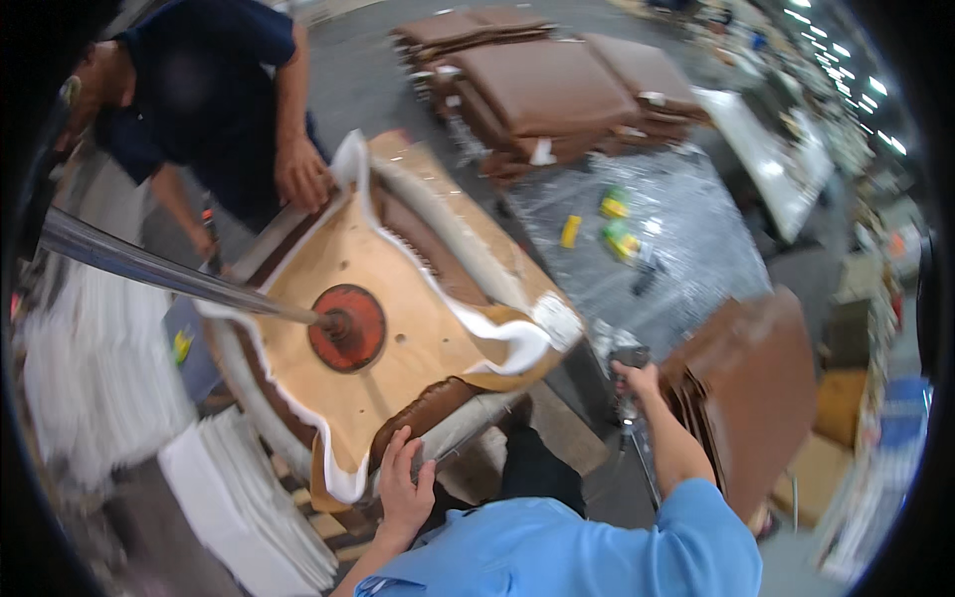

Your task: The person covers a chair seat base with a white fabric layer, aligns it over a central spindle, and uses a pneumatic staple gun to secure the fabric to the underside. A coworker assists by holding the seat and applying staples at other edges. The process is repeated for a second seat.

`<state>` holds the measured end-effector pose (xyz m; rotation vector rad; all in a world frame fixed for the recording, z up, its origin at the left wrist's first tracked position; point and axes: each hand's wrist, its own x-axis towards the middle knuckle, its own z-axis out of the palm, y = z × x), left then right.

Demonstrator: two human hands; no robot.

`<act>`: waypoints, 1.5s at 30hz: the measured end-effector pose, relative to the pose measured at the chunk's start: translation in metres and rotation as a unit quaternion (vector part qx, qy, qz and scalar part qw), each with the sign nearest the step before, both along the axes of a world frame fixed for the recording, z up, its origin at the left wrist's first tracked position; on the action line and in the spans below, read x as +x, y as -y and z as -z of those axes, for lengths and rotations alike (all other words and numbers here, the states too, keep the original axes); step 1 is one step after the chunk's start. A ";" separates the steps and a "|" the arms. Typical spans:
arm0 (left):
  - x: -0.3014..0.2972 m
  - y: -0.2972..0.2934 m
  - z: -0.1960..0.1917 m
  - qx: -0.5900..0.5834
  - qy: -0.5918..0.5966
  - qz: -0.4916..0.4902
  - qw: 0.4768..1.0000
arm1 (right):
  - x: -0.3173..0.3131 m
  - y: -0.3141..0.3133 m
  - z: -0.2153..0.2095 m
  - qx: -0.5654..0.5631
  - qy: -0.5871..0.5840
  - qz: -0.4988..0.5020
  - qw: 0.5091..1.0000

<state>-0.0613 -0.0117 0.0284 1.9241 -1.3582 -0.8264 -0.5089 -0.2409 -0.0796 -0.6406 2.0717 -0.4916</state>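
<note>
In front of me lies an upholstered seat, its wooden panel (298,259) facing up. White padding (522,348) and a brown cover (423,413) fold around its edges. A round red pad (366,333) on a metal rod (179,267) presses on the panel's middle. My left hand (406,493) rests at the seat's near edge, fingers apart against the brown cover. Off to the right, my right hand (637,380) grips what looks like a staple gun (629,356), partly blurred, with a thin hose below it.
Across the seat a co-worker's hand (301,174) lies on the corner; the other holds a red-and-black tool (208,219). Brown cover stacks (537,90) sit beyond, more brown pieces (756,378) at right. A plastic-wrapped surface (686,219) bears yellow-green items (619,239). White sheets (244,507) are stacked left.
</note>
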 end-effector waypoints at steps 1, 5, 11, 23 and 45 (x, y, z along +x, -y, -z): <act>-0.008 0.000 0.002 -0.015 0.049 -0.022 0.998 | -0.015 0.022 0.017 0.035 0.004 -0.014 0.999; -0.029 0.008 0.009 -0.008 0.198 -0.076 0.977 | -0.059 0.095 0.083 0.049 0.061 -0.018 0.997; -0.035 0.021 0.010 0.013 0.297 -0.051 0.953 | -0.107 0.150 0.150 0.076 0.162 0.021 0.984; -0.014 0.005 0.024 -0.010 0.332 -0.034 0.943 | -0.068 0.140 0.120 -0.069 -0.141 -0.033 0.987; 0.106 -0.040 0.028 -0.115 0.207 0.238 0.942 | 0.227 0.008 -0.010 -0.283 -0.006 -0.147 0.948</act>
